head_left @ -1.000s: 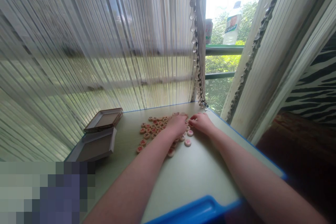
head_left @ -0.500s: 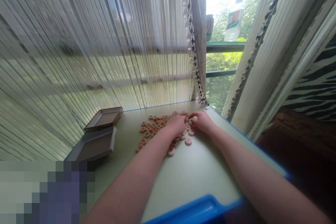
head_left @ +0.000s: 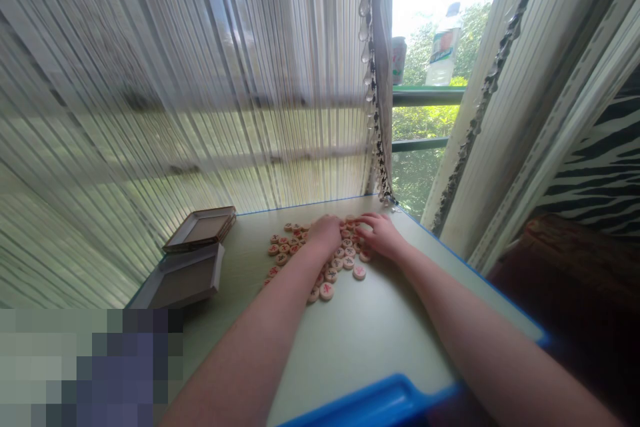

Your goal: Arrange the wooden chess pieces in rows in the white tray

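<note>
Round wooden Chinese chess pieces [head_left: 327, 291] with red or dark characters lie in a loose flat spread on the pale table [head_left: 350, 347]. My left hand [head_left: 326, 233] is bent down over the middle of the spread, back of the hand toward me. Its fingers are mostly hidden, so whether a piece is in them does not show. To its right, my right hand [head_left: 383, 236] reaches in from the side with its fingers apart, over the pieces at the right edge of the spread. My left forearm covers some of the pieces.
Two shallow open box halves, a near one [head_left: 187, 280] and a far one [head_left: 200, 227], sit at the table's left edge. A blue tray-like edge [head_left: 350, 407] runs along the front. String curtains [head_left: 200, 80] hang behind. A bottle [head_left: 443, 47] and can [head_left: 399, 60] stand at the window.
My left hand has shifted slightly left, uncovering pieces between the hands. My right hand's fingers have spread and moved a little left over the pieces. The view has tilted slightly.
</note>
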The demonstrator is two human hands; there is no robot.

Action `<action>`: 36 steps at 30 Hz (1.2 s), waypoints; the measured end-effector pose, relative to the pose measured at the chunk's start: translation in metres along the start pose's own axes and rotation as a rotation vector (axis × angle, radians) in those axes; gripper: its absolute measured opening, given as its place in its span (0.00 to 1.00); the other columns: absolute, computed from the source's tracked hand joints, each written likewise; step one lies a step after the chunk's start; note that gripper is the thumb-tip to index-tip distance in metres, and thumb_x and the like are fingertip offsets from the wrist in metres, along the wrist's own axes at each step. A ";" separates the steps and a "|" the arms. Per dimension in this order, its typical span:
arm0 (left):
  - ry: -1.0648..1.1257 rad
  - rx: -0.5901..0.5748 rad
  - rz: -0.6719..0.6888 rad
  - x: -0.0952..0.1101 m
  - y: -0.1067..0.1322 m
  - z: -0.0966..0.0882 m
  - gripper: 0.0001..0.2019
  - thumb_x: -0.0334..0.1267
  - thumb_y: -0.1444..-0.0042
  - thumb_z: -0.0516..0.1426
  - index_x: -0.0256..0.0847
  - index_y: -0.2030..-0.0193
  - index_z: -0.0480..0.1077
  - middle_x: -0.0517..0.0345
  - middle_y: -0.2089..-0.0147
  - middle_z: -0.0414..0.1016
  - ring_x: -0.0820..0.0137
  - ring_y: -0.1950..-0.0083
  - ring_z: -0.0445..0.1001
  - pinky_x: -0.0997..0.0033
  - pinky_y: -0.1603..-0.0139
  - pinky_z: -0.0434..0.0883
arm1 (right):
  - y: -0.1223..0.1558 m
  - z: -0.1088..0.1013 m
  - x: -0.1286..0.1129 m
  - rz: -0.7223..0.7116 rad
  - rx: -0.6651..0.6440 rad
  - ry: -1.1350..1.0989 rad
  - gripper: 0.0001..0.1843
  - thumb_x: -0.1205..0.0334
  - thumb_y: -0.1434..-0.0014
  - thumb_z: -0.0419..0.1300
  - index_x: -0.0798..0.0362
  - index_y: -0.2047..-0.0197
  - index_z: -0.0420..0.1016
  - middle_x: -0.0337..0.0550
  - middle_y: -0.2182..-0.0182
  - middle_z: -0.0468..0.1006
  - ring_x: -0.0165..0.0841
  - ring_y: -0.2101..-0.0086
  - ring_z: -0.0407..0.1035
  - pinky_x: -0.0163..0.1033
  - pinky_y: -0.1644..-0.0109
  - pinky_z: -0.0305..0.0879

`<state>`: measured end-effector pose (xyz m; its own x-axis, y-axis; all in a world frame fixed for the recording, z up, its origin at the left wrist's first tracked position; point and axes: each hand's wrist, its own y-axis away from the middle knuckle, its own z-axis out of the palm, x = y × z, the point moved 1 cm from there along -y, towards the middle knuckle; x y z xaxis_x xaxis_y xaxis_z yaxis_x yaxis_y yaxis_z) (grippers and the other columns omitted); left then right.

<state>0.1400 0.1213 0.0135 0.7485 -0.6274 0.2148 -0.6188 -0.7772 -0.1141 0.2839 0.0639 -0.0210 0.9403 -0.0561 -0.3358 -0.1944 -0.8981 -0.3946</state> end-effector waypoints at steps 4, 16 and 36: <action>0.008 -0.055 -0.033 -0.001 0.001 -0.004 0.17 0.31 0.50 0.54 0.48 0.54 0.73 0.53 0.52 0.75 0.62 0.52 0.72 0.66 0.53 0.69 | -0.004 0.008 -0.004 -0.049 -0.059 0.083 0.27 0.46 0.39 0.43 0.49 0.42 0.64 0.43 0.44 0.67 0.42 0.49 0.59 0.44 0.47 0.52; 0.125 0.039 -0.044 -0.013 -0.007 0.002 0.15 0.32 0.48 0.52 0.48 0.56 0.74 0.54 0.54 0.76 0.63 0.52 0.72 0.64 0.50 0.68 | -0.002 0.005 -0.011 -0.112 -0.108 0.187 0.24 0.50 0.37 0.40 0.48 0.46 0.67 0.42 0.49 0.71 0.38 0.53 0.60 0.41 0.49 0.52; 0.060 0.119 0.020 -0.017 -0.007 0.003 0.13 0.39 0.49 0.53 0.45 0.59 0.75 0.52 0.55 0.74 0.63 0.54 0.71 0.66 0.55 0.68 | 0.002 -0.001 -0.012 -0.049 0.001 -0.004 0.14 0.50 0.46 0.57 0.49 0.64 0.76 0.43 0.68 0.77 0.35 0.63 0.64 0.36 0.62 0.59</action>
<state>0.1323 0.1371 0.0077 0.7185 -0.6417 0.2684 -0.5983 -0.7669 -0.2320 0.2723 0.0624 -0.0167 0.9476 -0.0104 -0.3193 -0.1487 -0.8991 -0.4117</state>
